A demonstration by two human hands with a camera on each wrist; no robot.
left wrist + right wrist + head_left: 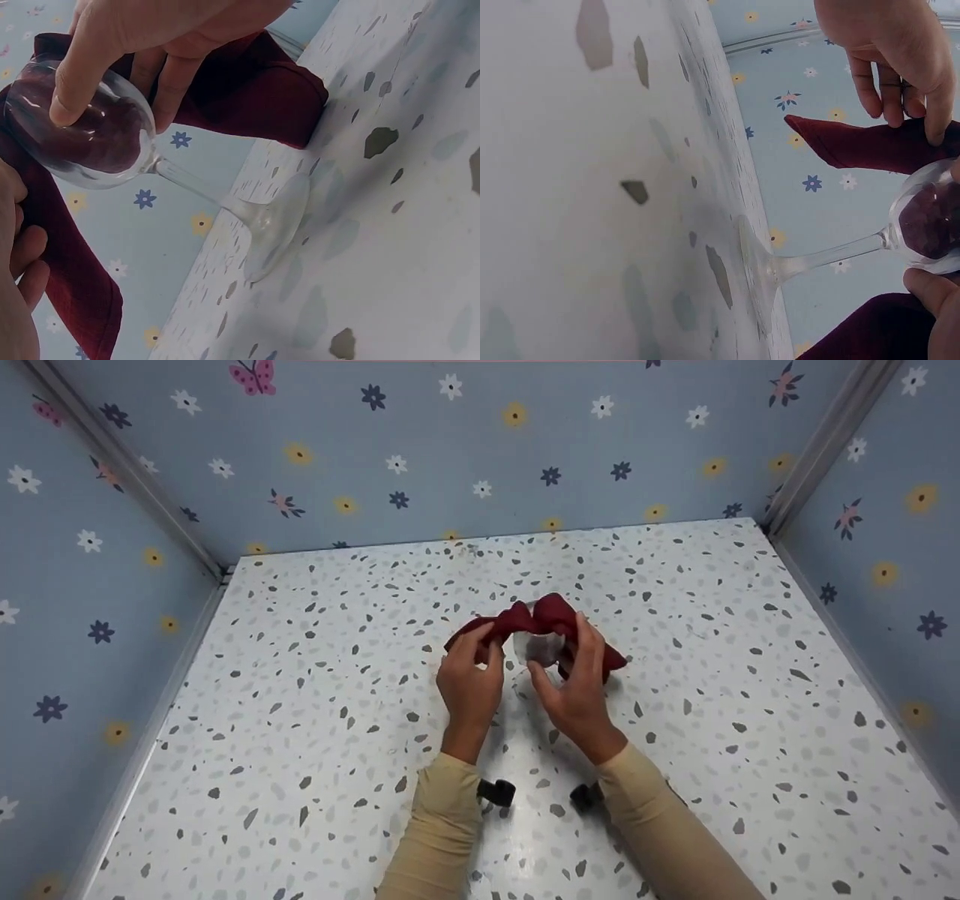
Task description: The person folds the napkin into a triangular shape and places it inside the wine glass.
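Note:
A clear stemmed wine glass (pixel 187 180) stands with its foot on the speckled table. A dark red cloth (pixel 553 611) drapes around the back of its bowl, with ends hanging at both sides. Red shows through the bowl; I cannot tell whether any cloth lies inside. My left hand (pixel 472 679) pinches the cloth left of the glass between thumb and fingers. My right hand (pixel 577 697) holds the glass, its thumb on the front of the bowl and its fingers round the right side against the cloth. Cloth hides part of the right fingers.
The white speckled table (pixel 300 720) extends around both hands. Blue flowered panels (pixel 420 442) enclose it at the back and both sides. Black wrist cameras (pixel 504 793) sit on the inner sides of the forearms.

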